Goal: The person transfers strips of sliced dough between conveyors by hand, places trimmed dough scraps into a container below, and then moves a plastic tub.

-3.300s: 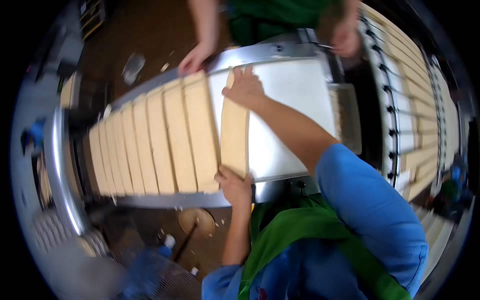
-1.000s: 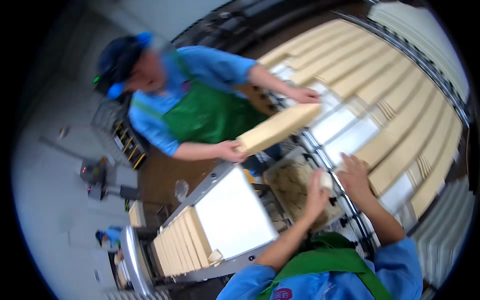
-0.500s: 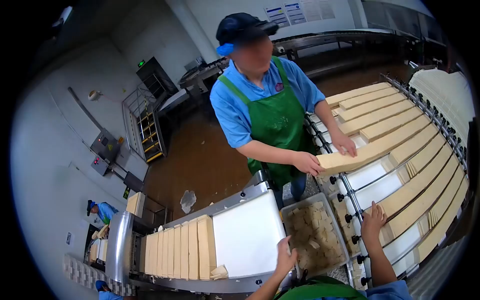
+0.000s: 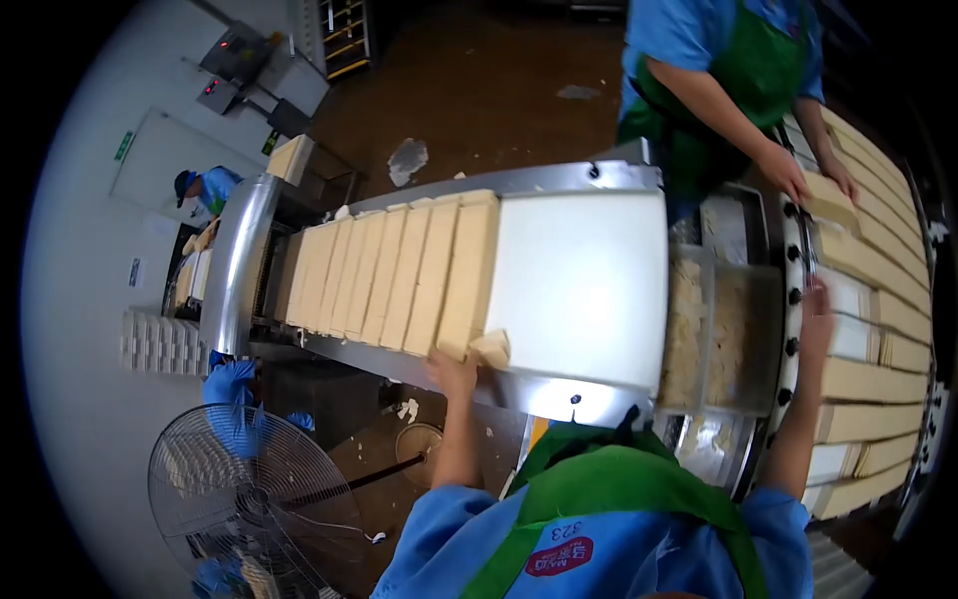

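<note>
"Since the last look, the left hand (image 4: 455, 375) has come away from the conveyor's near right corner and reached the last slab (image 4: 469, 270). How is it set?"

"Fingers partly curled, touching that slab's near end by the conveyor's (image 4: 584, 275) near edge. I can't tell whether they close round it. A small piece (image 4: 491, 347) sits just right of them, against the slab."

"And the right hand (image 4: 816, 304)?"

"Well apart from it, by the left rail of the roller table (image 4: 868, 394). It's blurred, so how far open it is, or whether it holds anything, I can't tell."

"Where does the row of slabs (image 4: 384, 275) lie?"

"From the conveyor's left end to about its middle, side by side, each running from near the far edge to near the near one. The last slab borders a broad white stretch that reaches the right edge, with room to slide across it."

"What's past that edge?"

"Two tubs (image 4: 738, 334) of pale scraps, side by side, filling the gap to the roller table. By that table's far left corner, a co-worker's two hands (image 4: 782, 172) are on another slab (image 4: 830, 202)."
</note>
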Tool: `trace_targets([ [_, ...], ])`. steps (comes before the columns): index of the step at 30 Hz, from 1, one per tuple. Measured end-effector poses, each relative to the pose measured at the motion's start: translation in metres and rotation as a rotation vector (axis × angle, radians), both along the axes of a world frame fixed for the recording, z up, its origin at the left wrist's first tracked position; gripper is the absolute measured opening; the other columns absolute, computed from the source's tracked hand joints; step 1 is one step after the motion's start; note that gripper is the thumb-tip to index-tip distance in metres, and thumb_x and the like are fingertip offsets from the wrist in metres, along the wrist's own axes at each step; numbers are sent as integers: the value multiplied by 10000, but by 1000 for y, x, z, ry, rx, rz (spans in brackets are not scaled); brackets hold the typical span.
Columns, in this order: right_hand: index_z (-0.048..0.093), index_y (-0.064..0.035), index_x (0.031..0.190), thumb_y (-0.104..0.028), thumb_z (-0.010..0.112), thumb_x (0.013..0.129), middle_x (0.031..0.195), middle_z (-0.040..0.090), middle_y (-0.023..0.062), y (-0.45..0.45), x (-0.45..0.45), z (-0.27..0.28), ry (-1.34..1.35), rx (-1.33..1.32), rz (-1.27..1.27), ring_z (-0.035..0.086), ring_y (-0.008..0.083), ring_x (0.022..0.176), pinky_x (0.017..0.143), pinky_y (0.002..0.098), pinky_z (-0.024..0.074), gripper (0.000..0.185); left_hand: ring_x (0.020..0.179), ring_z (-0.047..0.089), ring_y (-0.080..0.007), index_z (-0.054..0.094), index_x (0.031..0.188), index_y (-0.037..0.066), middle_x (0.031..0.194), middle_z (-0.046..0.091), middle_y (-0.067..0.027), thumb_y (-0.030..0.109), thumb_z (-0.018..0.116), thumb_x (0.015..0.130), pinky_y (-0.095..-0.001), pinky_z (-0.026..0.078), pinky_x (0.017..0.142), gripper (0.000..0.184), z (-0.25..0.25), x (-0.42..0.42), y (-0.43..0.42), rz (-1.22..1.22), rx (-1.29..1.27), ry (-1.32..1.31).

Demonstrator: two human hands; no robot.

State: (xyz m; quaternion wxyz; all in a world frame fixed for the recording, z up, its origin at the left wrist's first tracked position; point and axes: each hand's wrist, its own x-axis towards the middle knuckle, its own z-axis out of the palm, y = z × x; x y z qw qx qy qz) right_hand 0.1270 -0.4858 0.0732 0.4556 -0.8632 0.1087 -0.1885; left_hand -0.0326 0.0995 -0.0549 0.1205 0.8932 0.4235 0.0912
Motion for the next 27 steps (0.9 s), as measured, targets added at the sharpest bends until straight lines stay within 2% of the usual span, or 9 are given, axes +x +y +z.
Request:
trace_targets([
  [1, 624, -55, 1109, -149, 569, 917, 1001, 644, 78, 53, -3, -3, 69, -76, 273, 592, 180, 960, 835, 294, 466, 220, 1173, 366, -475, 270, 1368, -58, 1306, 269, -344, 304, 764, 741, -488, 357, 997, 876, 0, 1, 12, -19, -189, -66],
  [2, 643, -26, 1034, -152, 599, 887, 995, 649, 119, 96, -3, -9, 189, -162, 362, 613, 221, 940, 808, 318, 489, 199, 1168, 368, -468, 271, 1360, -66, 1278, 277, -348, 316, 780, 727, -477, 378, 983, 898, -2, -2, 20, -45, -380, -120],
  [4, 651, -8, 990, -142, 619, 847, 1057, 629, 187, 182, -3, -15, 393, -106, 498, 613, 326, 968, 823, 364, 498, 199, 1129, 392, -474, 274, 1343, -84, 1244, 279, -348, 321, 800, 708, -464, 410, 947, 919, -15, 1, 30, -97, -392, -132],
  [8, 621, 24, 1060, -187, 636, 834, 1131, 597, 216, 290, 31, -93, 215, -219, 729, 567, 346, 1043, 937, 412, 445, 309, 1079, 425, -481, 291, 1326, -93, 1209, 317, -351, 330, 793, 707, -466, 414, 935, 903, -14, 15, 27, -54, -454, -234],
  [12, 407, 22, 1341, -377, 570, 881, 1395, 385, 232, 405, 66, -112, 352, -471, 690, 327, 398, 1294, 1081, 444, 287, 631, 1085, 431, -501, 281, 1330, -105, 1192, 364, -335, 329, 795, 692, -489, 405, 942, 927, 11, 26, 15, -138, -445, -37],
  [18, 228, -133, 1478, -522, 432, 919, 1547, 103, 180, 528, 130, -89, 459, -589, 683, 225, 371, 1387, 1118, 427, 244, 712, 1040, 478, -485, 255, 1351, -107, 1174, 421, -320, 397, 762, 708, -504, 419, 917, 961, 19, 34, 17, -228, -441, 55],
  [22, 265, -156, 1461, -528, 444, 912, 1544, 112, 181, 567, 150, -76, 458, -549, 677, 277, 363, 1363, 1099, 425, 283, 686, 1015, 501, -472, 265, 1341, -106, 1134, 454, -304, 498, 715, 740, -506, 451, 865, 963, 23, 37, 14, -227, -404, 142],
  [24, 333, -110, 1417, -531, 495, 886, 1490, 187, 242, 576, 151, -72, 526, -602, 693, 367, 396, 1268, 1029, 454, 360, 697, 1016, 503, -468, 266, 1341, -104, 1122, 457, -303, 516, 706, 744, -504, 456, 854, 966, 24, 36, 16, -239, -407, 165],
  [27, 388, -80, 1336, -482, 572, 833, 1377, 310, 216, 570, 143, -68, 574, -565, 633, 428, 384, 1193, 987, 452, 399, 669, 996, 504, -476, 296, 1308, -108, 1088, 470, -310, 508, 718, 737, -516, 451, 840, 940, 22, 38, 19, -294, -384, 164],
])
